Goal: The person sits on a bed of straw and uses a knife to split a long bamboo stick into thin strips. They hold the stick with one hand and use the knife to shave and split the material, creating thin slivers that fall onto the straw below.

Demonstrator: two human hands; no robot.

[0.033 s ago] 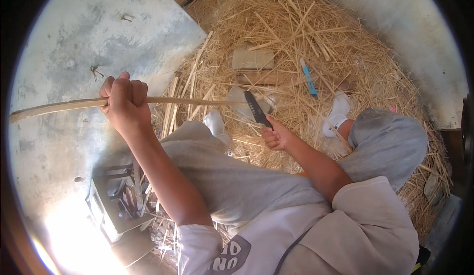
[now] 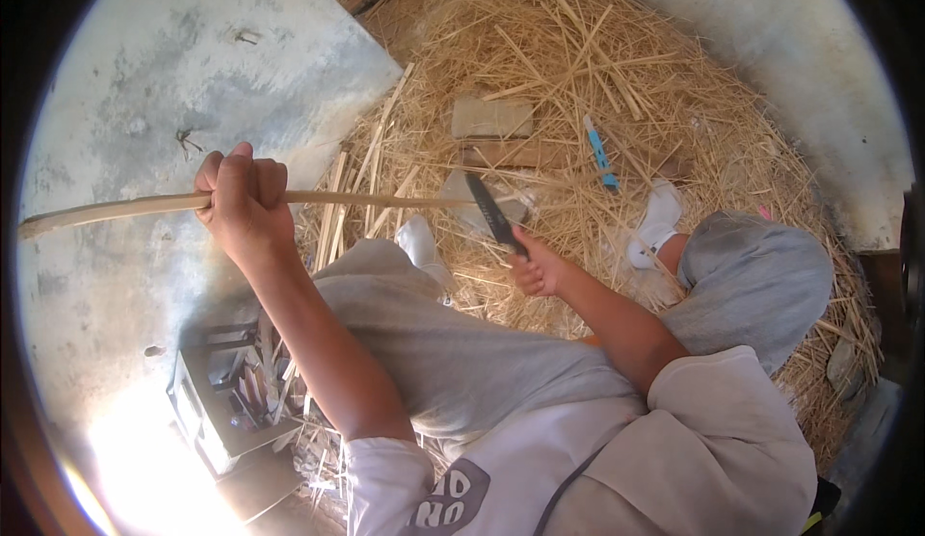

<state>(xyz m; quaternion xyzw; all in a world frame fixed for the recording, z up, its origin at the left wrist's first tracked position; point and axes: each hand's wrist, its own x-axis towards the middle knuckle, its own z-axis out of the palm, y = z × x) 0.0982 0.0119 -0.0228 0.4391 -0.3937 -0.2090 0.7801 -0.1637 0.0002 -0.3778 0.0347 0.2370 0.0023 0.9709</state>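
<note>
Our left hand (image 2: 246, 194) is curled tightly round a pale strip (image 2: 135, 208) running from the frame's far left to its centre; there our right hand (image 2: 540, 266) clasps a knife (image 2: 493, 214). We'd best brace the strip and angle the blade shallowly.
</note>
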